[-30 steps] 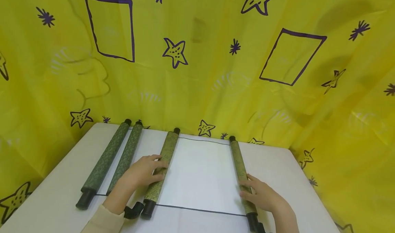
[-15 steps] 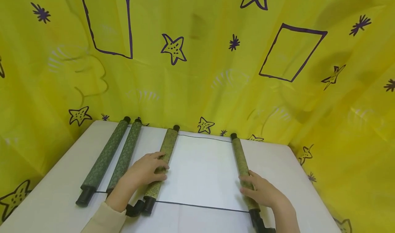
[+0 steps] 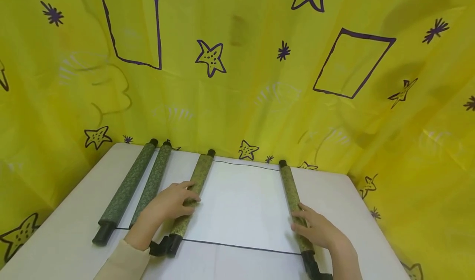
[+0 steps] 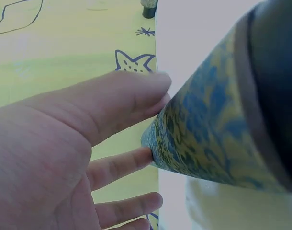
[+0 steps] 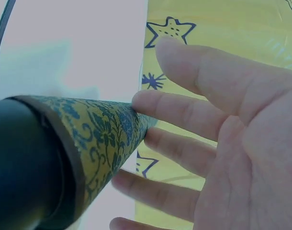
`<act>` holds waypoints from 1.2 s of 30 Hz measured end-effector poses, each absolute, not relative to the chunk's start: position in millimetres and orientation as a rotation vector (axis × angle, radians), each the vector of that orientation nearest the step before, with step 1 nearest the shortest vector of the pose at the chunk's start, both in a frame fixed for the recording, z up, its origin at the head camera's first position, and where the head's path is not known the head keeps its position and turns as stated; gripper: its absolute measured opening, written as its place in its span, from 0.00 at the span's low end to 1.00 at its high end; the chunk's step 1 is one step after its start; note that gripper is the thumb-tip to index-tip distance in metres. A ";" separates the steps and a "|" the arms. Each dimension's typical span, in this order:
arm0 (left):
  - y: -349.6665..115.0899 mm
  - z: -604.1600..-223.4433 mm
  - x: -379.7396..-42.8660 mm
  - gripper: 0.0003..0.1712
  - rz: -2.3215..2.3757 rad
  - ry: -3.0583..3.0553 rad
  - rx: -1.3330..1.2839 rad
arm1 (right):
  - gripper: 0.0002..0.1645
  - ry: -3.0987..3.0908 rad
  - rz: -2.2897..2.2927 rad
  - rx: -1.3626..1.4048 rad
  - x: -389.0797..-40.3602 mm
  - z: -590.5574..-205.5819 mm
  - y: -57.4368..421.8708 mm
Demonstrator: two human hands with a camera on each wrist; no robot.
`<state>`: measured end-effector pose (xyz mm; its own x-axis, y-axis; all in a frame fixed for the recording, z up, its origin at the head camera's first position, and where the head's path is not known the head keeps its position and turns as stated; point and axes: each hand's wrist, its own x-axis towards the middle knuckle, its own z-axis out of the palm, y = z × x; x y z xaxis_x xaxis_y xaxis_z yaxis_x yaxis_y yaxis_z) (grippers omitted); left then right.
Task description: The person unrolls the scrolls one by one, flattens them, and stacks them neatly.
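Observation:
A scroll with yellow-green patterned rolls lies partly unrolled, its white sheet (image 3: pixel 245 205) stretched between them. My left hand (image 3: pixel 168 203) rests on the left roll (image 3: pixel 202 170), its fingers loosely extended; the left wrist view shows thumb and fingertips right at the patterned roll (image 4: pixel 198 124). On the other side, my right hand (image 3: pixel 315 226) touches the right roll (image 3: pixel 288 185). In the right wrist view its nearly straight fingers meet the side of the patterned roll (image 5: pixel 103 129), with the thumb apart from it. Black knobs cap the roll ends.
To the left lies another scroll, with two dark green patterned rolls (image 3: pixel 128 189) close together. The white table (image 3: pixel 356 226) ends at a yellow curtain (image 3: pixel 237 98) printed with stars and frames. The left forearm passes over the near end of one green roll.
The right roll and right hand have shifted slightly rightward, the left roll and left hand slightly leftward, so a little more white sheet shows. The head view has also tilted slightly.

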<state>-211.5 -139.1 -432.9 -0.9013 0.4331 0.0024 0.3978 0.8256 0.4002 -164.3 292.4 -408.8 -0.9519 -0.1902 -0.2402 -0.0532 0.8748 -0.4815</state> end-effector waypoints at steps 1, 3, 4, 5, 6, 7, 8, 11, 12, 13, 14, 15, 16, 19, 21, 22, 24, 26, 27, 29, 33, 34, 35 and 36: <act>-139.9 -432.3 -211.7 0.15 0.617 2.921 0.671 | 0.32 2.761 -0.704 -0.182 -163.9 -408.1 292.5; -141.3 -431.1 -211.5 0.15 0.625 2.926 0.665 | 0.33 2.749 -0.713 -0.176 -162.7 -406.9 292.8; -142.1 -430.7 -211.3 0.15 0.628 2.928 0.655 | 0.33 2.746 -0.712 -0.176 -162.4 -406.7 293.1; -142.9 -429.9 -210.8 0.14 0.629 2.928 0.642 | 0.33 2.743 -0.710 -0.174 -162.1 -406.7 293.6; -143.8 -429.3 -210.5 0.14 0.628 2.927 0.631 | 0.33 2.744 -0.701 -0.169 -162.0 -406.7 294.1; -144.6 -428.4 -210.1 0.15 0.625 2.925 0.622 | 0.33 2.742 -0.698 -0.164 -161.7 -407.2 294.8; -145.4 -428.3 -210.1 0.15 0.620 2.923 0.611 | 0.33 2.740 -0.701 -0.159 -161.5 -407.7 295.6; -147.4 -427.8 -210.3 0.17 0.611 2.911 0.572 | 0.33 2.747 -0.698 -0.157 -161.6 -409.0 298.4; -148.1 -427.9 -210.6 0.17 0.606 2.907 0.563 | 0.33 2.749 -0.699 -0.156 -161.6 -409.3 299.1; -148.8 -428.1 -210.9 0.17 0.602 2.905 0.550 | 0.33 2.746 -0.709 -0.155 -161.8 -409.4 299.8; -149.6 -428.4 -211.3 0.17 0.597 2.901 0.540 | 0.33 2.744 -0.711 -0.149 -162.1 -409.6 300.3; -150.3 -428.1 -211.3 0.17 0.594 2.897 0.534 | 0.33 2.741 -0.707 -0.142 -162.5 -409.8 300.5; -151.1 -427.9 -211.2 0.16 0.594 2.893 0.532 | 0.33 2.739 -0.702 -0.135 -163.0 -410.1 300.7; -153.2 -427.1 -210.7 0.15 0.620 2.884 0.531 | 0.34 2.739 -0.684 -0.107 -164.7 -410.4 300.8; -154.8 -425.7 -209.5 0.15 0.641 2.874 0.540 | 0.34 2.741 -0.667 -0.090 -165.3 -410.7 300.8; -155.3 -425.2 -209.0 0.16 0.649 2.869 0.540 | 0.34 2.745 -0.661 -0.087 -165.3 -410.7 301.1; -156.6 -424.5 -208.3 0.16 0.670 2.855 0.532 | 0.35 2.748 -0.653 -0.081 -164.9 -410.5 301.5; -158.6 -424.0 -207.8 0.17 0.680 2.839 0.517 | 0.35 2.751 -0.641 -0.076 -164.2 -409.9 301.8; -159.5 -424.0 -208.0 0.18 0.688 2.830 0.508 | 0.35 2.754 -0.636 -0.074 -163.8 -409.6 301.8; -161.7 -424.2 -208.6 0.19 0.697 2.812 0.504 | 0.36 2.758 -0.629 -0.062 -163.1 -408.6 301.7; -165.6 -423.7 -211.0 0.22 0.688 2.777 0.559 | 0.37 2.742 -0.676 -0.069 -161.2 -408.1 301.5; -166.5 -423.5 -211.4 0.22 0.678 2.772 0.569 | 0.37 2.731 -0.695 -0.080 -161.1 -408.4 301.3; -167.3 -422.8 -211.7 0.21 0.671 2.767 0.580 | 0.37 2.719 -0.712 -0.089 -161.1 -409.0 301.2; -167.9 -422.0 -211.9 0.21 0.666 2.762 0.580 | 0.36 2.710 -0.727 -0.098 -161.4 -409.7 301.2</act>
